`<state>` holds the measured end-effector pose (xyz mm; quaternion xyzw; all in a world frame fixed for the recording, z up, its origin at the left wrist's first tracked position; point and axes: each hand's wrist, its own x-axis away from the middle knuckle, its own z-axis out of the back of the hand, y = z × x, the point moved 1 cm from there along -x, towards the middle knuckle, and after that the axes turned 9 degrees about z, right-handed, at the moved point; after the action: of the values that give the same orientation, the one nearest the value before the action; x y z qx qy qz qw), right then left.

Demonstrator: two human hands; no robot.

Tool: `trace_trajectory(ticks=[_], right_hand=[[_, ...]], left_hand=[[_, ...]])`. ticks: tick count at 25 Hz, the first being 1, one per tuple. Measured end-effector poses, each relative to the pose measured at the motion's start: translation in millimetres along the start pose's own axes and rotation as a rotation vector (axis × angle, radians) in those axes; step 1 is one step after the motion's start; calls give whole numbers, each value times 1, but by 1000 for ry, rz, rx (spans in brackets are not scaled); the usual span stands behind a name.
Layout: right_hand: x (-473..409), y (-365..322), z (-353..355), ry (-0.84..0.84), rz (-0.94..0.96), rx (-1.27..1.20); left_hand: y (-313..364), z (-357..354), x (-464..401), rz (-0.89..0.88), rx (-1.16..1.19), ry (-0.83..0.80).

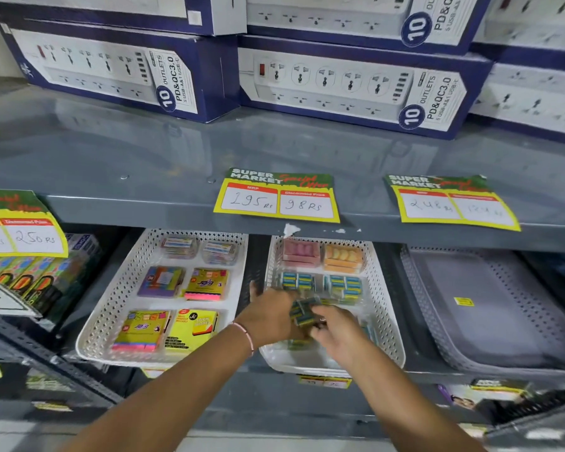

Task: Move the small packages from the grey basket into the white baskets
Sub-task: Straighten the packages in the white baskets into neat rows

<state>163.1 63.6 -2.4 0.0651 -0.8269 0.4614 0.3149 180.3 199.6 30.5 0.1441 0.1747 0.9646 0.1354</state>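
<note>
Two white perforated baskets sit on the lower shelf. The left white basket (pixel 118 308) holds several sticky-note packs in rows. The right white basket (pixel 385 308) holds pink and orange eraser boxes at the back and blue-green packs (pixel 343 283) in its middle. Both hands are over the right basket. My left hand (pixel 268 316) and my right hand (pixel 335 331) together grip a small blue-green package (pixel 304 309) just above the basket floor. The grey basket (pixel 490 308) stands to the right, with only a small yellow tag visible inside it.
A grey upper shelf (pixel 177 151) overhangs the baskets, with price cards (pixel 276 199) taped along its edge and blue power-strip boxes (pixel 349 89) stacked on it. Colourful boxed goods (pixel 36 275) stand left of the baskets. A lower shelf rail runs below.
</note>
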Motion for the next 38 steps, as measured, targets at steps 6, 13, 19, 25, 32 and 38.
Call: trace_trajectory(ticks=[6, 13, 19, 25, 32, 38], right_hand=[[1, -3, 16, -13, 266, 938], [6, -9, 20, 14, 379, 1253], [40, -26, -6, -63, -117, 573], [62, -25, -15, -127, -178, 455], [36, -77, 44, -280, 379, 1223], [7, -62, 58, -448, 500, 2038]], left_hand=[[-3, -19, -17, -18, -246, -80], [2, -37, -21, -47, -369, -68], [1, -37, -29, -49, -221, -183], [5, -40, -31, -12, -226, -214], [44, -33, -24, -1, 6, 5], [65, -49, -27, 101, 23, -56]])
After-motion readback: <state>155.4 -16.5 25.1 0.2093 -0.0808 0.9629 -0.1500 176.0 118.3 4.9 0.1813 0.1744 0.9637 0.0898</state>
